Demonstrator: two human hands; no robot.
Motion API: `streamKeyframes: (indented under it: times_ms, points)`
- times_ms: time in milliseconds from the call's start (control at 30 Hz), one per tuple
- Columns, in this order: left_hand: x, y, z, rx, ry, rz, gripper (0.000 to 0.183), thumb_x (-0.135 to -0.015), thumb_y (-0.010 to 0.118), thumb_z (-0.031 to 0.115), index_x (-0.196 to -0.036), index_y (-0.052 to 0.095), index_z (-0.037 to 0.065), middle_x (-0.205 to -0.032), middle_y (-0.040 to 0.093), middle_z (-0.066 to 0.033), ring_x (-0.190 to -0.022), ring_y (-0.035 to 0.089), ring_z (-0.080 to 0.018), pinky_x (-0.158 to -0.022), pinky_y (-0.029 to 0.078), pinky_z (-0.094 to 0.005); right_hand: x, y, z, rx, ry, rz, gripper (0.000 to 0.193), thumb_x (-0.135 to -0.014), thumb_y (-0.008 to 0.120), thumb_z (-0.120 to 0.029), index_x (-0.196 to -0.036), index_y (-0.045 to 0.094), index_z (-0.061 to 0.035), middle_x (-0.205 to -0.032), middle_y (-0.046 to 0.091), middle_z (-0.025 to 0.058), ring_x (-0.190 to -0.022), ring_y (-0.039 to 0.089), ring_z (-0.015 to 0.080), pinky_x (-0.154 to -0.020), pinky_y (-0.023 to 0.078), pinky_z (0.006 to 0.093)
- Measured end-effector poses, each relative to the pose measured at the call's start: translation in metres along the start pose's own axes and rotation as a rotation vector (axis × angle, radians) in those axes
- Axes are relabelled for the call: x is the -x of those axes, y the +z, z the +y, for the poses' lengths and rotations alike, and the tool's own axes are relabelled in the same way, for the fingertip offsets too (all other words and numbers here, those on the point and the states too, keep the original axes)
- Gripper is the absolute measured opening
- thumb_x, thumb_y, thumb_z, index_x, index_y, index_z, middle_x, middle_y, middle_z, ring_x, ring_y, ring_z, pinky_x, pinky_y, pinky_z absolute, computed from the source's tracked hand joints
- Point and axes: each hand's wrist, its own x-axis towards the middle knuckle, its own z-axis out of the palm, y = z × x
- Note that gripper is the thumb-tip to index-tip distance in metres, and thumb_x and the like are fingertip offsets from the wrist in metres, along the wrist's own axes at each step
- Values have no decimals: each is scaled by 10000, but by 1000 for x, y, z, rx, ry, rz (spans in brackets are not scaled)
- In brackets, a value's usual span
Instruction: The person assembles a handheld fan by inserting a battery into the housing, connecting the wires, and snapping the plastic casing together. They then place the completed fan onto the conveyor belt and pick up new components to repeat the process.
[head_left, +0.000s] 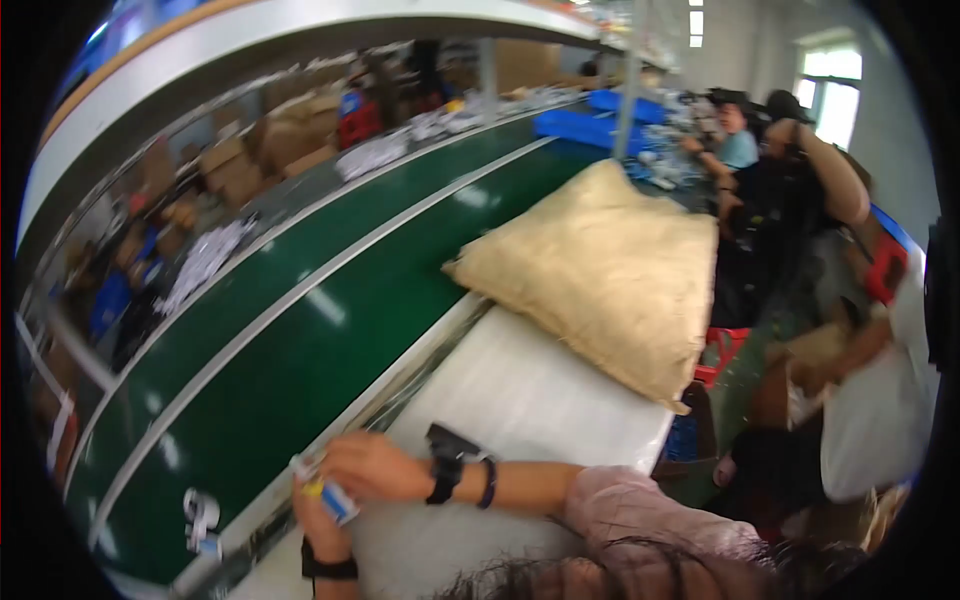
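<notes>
My left hand (pixel 316 520), a black band at its wrist, is closed around a small white packet (pixel 340 503) with blue and yellow parts. My right hand (pixel 368 468) comes in from the right with bent fingers on the packet's upper end. A black strap with a dark block and a thin dark band circle the right wrist. Both hands are above the near edge of a white-covered worktable (pixel 500 385), beside a green conveyor belt (pixel 270 400). The fingers hide much of the packet.
A large tan sack (pixel 600 275) lies on the table's far part. A small white-and-blue item (pixel 203 515) is on the belt at lower left. Blue trays (pixel 590 125) stand farther along. Several people are at the right, one beside a white bag (pixel 880 430). Cartons (pixel 228 165) fill the left background.
</notes>
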Motion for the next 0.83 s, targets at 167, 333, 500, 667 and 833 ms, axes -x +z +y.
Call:
streamKeyframes:
  times_ms: [167, 333, 500, 667, 833]
  points:
    - [1, 33, 29, -47, -64, 103, 324, -935, 435, 184, -1228, 465, 52, -837, 571, -37, -639, 559, -102, -545, 490, -240, 0, -19, -2, 112, -21, 23, 239, -720, 699, 12, -931, 641, -85, -898, 628, 93, -819, 610, 293, -741, 474, 369]
    - [10, 30, 32, -97, 3, 127, 289, -929, 407, 105, -1201, 474, 30, -814, 557, -25, -635, 516, -83, -584, 455, -233, -4, -10, -7, 82, -73, 47, 233, -693, 715, 3, -905, 685, -88, -874, 609, 81, -751, 597, 262, -675, 472, 362]
    - [13, 25, 30, -158, -44, 19, 396, -896, 359, 43, -1289, 412, 24, -852, 549, -79, -691, 537, -122, -641, 481, -281, 0, -9, -5, 84, -33, 49, 236, -699, 729, 13, -909, 682, -83, -876, 602, 86, -735, 592, 265, -659, 469, 356]
    - [10, 29, 31, -179, -42, 9, 387, -896, 354, 39, -1278, 412, 18, -835, 538, -72, -684, 526, -121, -630, 473, -279, 2, -10, -3, 106, -15, 54, 239, -692, 730, 20, -904, 679, -78, -870, 598, 86, -728, 590, 260, -638, 468, 352]
    - [11, 29, 28, -178, -23, 30, 325, -916, 421, 107, -1229, 469, 35, -823, 541, -19, -660, 508, -73, -585, 459, -230, 3, -9, -6, 90, -13, 53, 242, -690, 733, 15, -906, 679, -80, -865, 595, 86, -723, 589, 266, -636, 470, 355]
